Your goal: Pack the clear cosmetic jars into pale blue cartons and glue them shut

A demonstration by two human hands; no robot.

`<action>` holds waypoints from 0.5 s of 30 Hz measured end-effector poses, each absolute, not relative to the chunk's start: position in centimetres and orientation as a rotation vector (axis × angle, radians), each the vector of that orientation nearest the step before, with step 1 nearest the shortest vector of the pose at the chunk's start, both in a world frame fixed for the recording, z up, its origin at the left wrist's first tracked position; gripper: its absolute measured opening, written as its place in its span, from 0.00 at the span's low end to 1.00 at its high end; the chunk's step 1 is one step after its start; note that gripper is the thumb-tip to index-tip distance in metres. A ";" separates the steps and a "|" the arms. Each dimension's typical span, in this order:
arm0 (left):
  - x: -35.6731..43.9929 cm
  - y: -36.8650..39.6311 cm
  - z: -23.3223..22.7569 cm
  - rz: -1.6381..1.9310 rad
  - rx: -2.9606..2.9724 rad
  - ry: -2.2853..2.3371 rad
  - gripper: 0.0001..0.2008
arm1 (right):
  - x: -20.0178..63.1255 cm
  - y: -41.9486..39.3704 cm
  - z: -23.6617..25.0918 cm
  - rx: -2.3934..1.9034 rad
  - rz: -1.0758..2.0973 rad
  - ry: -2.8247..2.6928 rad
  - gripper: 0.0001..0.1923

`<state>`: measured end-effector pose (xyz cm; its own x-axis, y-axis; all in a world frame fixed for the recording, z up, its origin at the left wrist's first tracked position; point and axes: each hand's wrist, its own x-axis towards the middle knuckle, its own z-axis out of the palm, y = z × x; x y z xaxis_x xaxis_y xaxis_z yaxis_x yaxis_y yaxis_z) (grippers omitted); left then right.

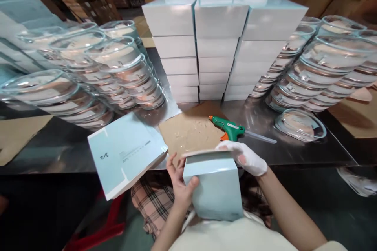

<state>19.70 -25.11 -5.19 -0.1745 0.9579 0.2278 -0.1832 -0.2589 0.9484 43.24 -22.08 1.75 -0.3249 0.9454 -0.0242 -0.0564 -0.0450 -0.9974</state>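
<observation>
Both hands held the light blue box [216, 188]: the bare left hand [180, 182] gripped its side, the gloved right hand [246, 157] pressed its top flap. Next, the green glue gun [231, 128] at 12 o'clock looked needed.

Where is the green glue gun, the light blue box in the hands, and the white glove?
Green plastic glue gun [231, 128], head view, on its body.
Light blue cardboard box [216, 188], head view, on its front face.
White-gloved right hand [247, 157], head view, on the hand's back.
</observation>
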 end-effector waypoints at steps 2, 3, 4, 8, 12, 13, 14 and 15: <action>19.4 -24.7 -5.1 1.603 1.173 0.933 0.38 | 44.1 -22.6 2.6 -0.887 1.491 -1.642 0.42; 19.1 -24.5 -5.0 1.592 1.204 0.903 0.33 | 44.2 -22.8 3.1 -0.873 1.441 -1.754 0.38; 18.9 -24.4 -4.9 1.580 1.234 0.885 0.27 | 44.2 -23.0 3.7 -0.890 1.363 -1.852 0.33; 18.5 -24.2 -4.5 1.488 1.247 0.899 0.25 | 43.1 -22.8 4.8 -0.896 1.051 -2.172 0.18; 18.7 -24.4 -4.5 1.418 1.193 0.951 0.29 | 42.8 -22.4 3.8 -0.764 1.019 -2.216 0.16; 18.5 -24.4 -4.5 1.412 1.186 0.978 0.29 | 43.1 -22.5 3.4 -0.798 1.028 -2.177 0.15; 18.1 -24.2 -4.4 1.427 1.170 1.012 0.29 | 43.5 -22.8 2.9 -0.871 1.029 -2.092 0.17; 17.5 -24.0 -4.2 1.477 1.134 1.063 0.28 | 43.9 -23.4 2.5 -0.975 1.034 -1.961 0.22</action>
<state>17.53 -23.96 -4.16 -0.1108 0.9832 0.1453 -0.1747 -0.1631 0.9710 43.93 -23.38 2.47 -0.4677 0.8527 0.2326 0.2900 0.3966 -0.8710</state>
